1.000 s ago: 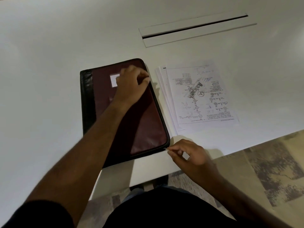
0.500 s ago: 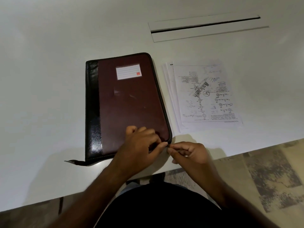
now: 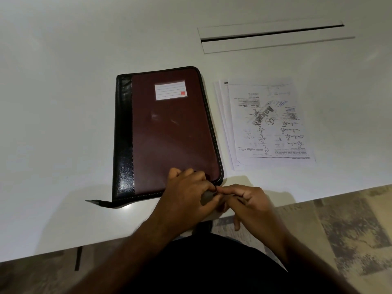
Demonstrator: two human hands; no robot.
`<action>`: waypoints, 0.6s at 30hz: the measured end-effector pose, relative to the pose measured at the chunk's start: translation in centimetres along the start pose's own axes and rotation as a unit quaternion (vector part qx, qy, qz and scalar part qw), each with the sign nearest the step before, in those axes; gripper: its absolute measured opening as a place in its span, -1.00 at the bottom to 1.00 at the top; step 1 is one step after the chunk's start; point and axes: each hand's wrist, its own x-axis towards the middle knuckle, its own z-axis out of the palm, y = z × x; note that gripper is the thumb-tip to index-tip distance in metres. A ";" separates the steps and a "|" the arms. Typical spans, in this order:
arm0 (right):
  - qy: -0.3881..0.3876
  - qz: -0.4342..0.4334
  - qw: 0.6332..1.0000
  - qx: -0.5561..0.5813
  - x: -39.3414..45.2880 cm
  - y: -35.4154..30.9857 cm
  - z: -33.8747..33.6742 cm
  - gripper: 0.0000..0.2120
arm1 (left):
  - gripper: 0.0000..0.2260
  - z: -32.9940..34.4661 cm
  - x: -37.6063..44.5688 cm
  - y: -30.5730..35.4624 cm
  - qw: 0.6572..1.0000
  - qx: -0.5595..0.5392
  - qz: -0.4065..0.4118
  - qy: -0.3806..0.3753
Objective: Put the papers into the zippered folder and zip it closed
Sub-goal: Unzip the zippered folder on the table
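Observation:
A maroon zippered folder (image 3: 169, 132) with a black spine and a white label lies closed on the white table. A small stack of printed papers (image 3: 265, 124) lies flat just to its right, outside the folder. My left hand (image 3: 188, 194) rests on the folder's near right corner, fingers curled. My right hand (image 3: 248, 198) meets it there, fingertips pinched at a small dark zipper pull by the corner. The pull itself is mostly hidden between the fingers. A black zipper tail sticks out at the folder's near left corner.
A white cable slot cover (image 3: 273, 37) with a dark gap lies in the table at the back right. The table's front edge (image 3: 318, 198) runs close to my hands, with patterned floor (image 3: 350, 230) below to the right.
My left hand came down from the folder's top right to its near right corner, uncovering the label. It now touches my right hand, which stays at the corner.

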 end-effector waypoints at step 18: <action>-0.092 -0.421 0.710 -0.557 7.4 -0.9 -3.8 -0.41 | -0.84 0.5 -0.7 0.8 0.996 0.030 -0.063 0.061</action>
